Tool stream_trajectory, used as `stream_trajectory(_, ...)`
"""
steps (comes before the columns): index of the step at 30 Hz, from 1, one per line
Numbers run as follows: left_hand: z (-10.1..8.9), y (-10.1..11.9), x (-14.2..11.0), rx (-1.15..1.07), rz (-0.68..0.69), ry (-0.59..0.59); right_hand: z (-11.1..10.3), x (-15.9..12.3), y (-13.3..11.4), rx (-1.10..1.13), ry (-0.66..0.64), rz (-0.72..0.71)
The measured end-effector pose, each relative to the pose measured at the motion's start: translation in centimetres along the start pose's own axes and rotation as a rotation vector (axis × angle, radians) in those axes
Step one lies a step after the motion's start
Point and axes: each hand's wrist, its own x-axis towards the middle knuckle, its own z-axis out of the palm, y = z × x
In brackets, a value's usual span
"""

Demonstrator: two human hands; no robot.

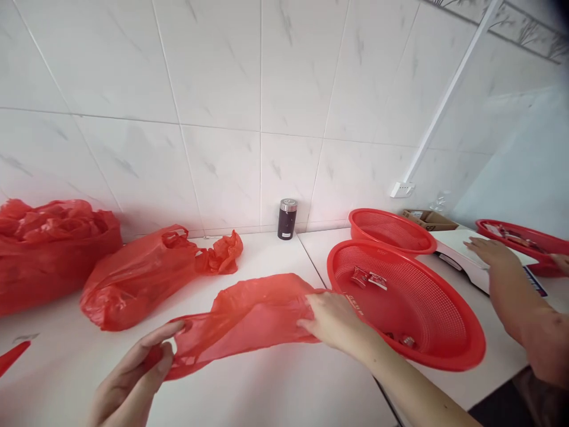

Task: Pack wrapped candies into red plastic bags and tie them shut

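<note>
A thin red plastic bag (258,314) is stretched flat between my two hands, just above the white table. My left hand (133,373) pinches its left end between thumb and fingers. At the bag's right end my right hand (335,320) grips the film, with some fingertips hidden by it. Right beside that hand is a large red plastic basket (462,350), tilted, with a few small wrapped packets (368,279) inside. To the left lies a filled red bag (133,279) with its handles bunched up; its contents cannot be made out.
A bulging red bag (53,255) stands far left. A dark tumbler (287,220) is by the tiled wall. On the right are another red basket (391,228), a cardboard box (431,220), and a white scale (466,252) under a co-worker's hand (491,252). Another basket (546,261) sits beyond.
</note>
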Motion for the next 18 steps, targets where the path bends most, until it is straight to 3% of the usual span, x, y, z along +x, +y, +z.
stream_trajectory(4,2.0,1.6,-0.3,0.392,0.143,-0.066,-0.9,-0.3,-0.4,0.043,-0.115,-0.032)
stream_trajectory(8,5.9,3.0,-2.5,0.607,0.452,0.136,-0.6,-0.2,-1.6,0.079,-0.149,-0.054)
stream_trajectory(9,7.1,3.0,-3.1,0.641,0.545,0.14,-0.4,-0.2,-1.9,0.088,-0.146,-0.067)
stream_trajectory(12,9.4,1.3,-3.3,0.752,0.705,0.0,0.6,-0.3,-2.6,0.109,-0.126,-0.129)
stream_trajectory(14,8.8,-0.8,-1.6,0.828,0.641,-0.06,1.2,-0.7,-2.8,0.105,-0.114,-0.168)
stream_trajectory(16,6.2,-2.8,1.1,0.848,0.479,0.025,1.7,-1.6,-2.6,0.105,-0.12,-0.187)
stream_trajectory(18,3.0,-4.0,3.6,0.812,0.433,0.042,1.4,-2.5,-1.9,0.19,-0.151,-0.182)
